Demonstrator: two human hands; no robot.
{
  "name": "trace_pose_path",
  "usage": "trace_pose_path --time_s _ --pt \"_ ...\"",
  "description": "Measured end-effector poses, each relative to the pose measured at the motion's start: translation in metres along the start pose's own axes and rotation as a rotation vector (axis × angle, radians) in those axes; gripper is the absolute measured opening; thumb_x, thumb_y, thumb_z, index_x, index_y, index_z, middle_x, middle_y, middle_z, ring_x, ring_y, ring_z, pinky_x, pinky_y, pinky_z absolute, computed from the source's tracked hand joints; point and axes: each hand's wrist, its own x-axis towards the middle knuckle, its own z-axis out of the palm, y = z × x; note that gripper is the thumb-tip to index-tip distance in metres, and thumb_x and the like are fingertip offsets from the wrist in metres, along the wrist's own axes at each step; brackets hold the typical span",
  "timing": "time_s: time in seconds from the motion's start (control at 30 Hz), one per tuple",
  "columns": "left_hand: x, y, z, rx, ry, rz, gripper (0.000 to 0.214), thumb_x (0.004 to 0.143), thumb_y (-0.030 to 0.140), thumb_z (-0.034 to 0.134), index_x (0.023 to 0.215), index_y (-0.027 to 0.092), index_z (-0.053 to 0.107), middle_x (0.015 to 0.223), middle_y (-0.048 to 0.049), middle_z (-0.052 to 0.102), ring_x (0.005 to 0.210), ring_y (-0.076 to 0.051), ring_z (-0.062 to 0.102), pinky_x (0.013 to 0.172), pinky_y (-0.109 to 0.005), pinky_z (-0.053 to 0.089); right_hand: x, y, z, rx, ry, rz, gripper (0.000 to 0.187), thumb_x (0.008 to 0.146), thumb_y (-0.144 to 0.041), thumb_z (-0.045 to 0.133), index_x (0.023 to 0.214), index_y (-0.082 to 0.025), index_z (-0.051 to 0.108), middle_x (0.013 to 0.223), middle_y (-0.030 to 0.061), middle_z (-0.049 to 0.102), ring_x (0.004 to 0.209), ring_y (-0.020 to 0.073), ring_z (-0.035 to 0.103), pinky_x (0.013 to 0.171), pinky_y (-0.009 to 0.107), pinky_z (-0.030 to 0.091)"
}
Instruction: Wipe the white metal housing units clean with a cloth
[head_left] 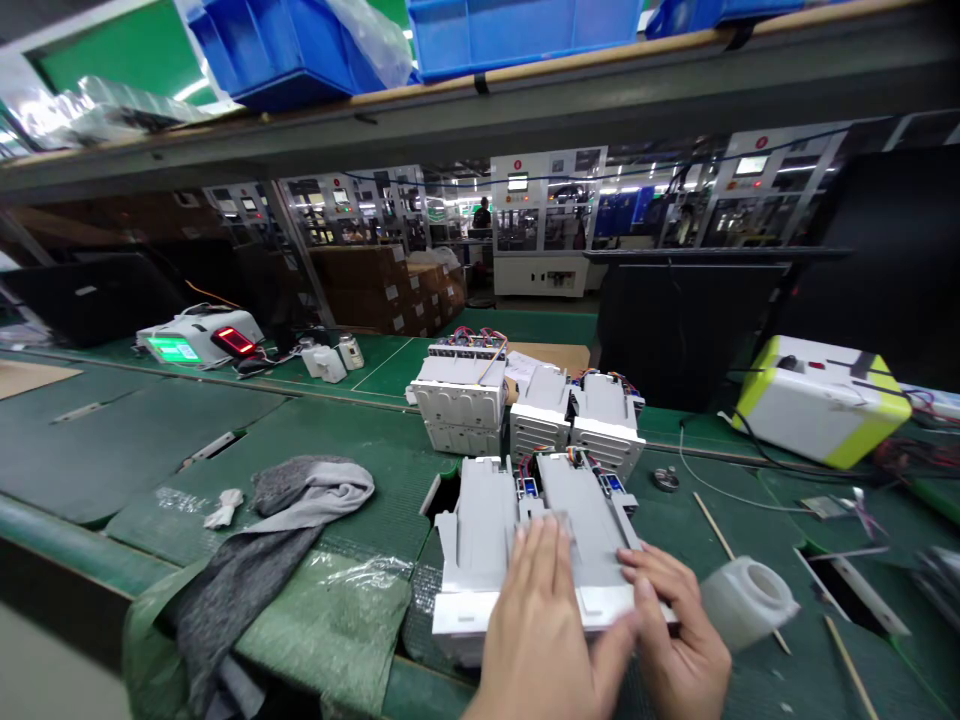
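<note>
Two grey plastic housings with wiring at their far ends lie side by side at the bench's front edge: a left housing (pixel 484 535) and a right housing (pixel 589 510). My left hand (pixel 536 610) rests across the seam between them, fingers stretched out and slightly blurred. Something small and greyish shows by its fingertips, too blurred to name. Curled around the right housing's near right edge is my right hand (pixel 675 630), its thumb near the left one. Behind them stand more such units: a stacked pair (pixel 461 400) and two others (pixel 540 410) beside it.
A grey cloth (pixel 300 510) lies over green plastic wrap (pixel 330 620) on the left. To the right are a white plastic bottle (pixel 750 600), thin sticks (pixel 712 525) and a white-and-yellow machine (pixel 817 400). Blue bins (pixel 525 35) sit on the overhead shelf.
</note>
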Motion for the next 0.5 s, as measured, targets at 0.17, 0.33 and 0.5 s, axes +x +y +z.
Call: trace_pose_path --time_s 0.17,0.33,0.5 --pt "0.013 0.008 -0.013 -0.112 0.095 -0.033 0.068 0.091 0.061 0.039 0.124 0.006 0.063 0.130 -0.0179 0.062 0.120 -0.034 0.060 0.097 -0.046 0.055 0.021 -0.019 -0.014 -0.222 -0.171 -0.077 0.019 0.092 -0.030 0.055 0.104 -0.021 0.067 0.111 0.0078 0.071 0.112 0.0248 0.062 0.092 0.041 0.051" --pt "-0.010 0.015 -0.019 -0.380 0.252 -0.094 0.053 0.099 0.047 0.027 0.122 0.012 0.060 0.116 -0.0095 0.072 0.107 -0.021 0.068 0.097 -0.033 0.055 0.044 -0.041 -0.015 -0.383 -0.446 -0.475 0.025 0.095 -0.034 0.050 0.112 -0.022 0.065 0.114 0.0036 0.072 0.103 0.0199 0.069 0.089 0.033 0.055" --pt "-0.025 0.025 -0.003 -0.437 0.629 -0.249 0.043 0.098 0.046 0.030 0.090 0.023 0.065 0.093 -0.0035 0.074 0.097 -0.018 0.070 0.096 -0.033 0.055 0.059 -0.055 -0.004 -0.449 -0.568 -0.750 0.030 0.098 -0.037 0.042 0.109 -0.022 0.066 0.106 0.0015 0.075 0.089 0.0157 0.073 0.070 0.026 0.057"
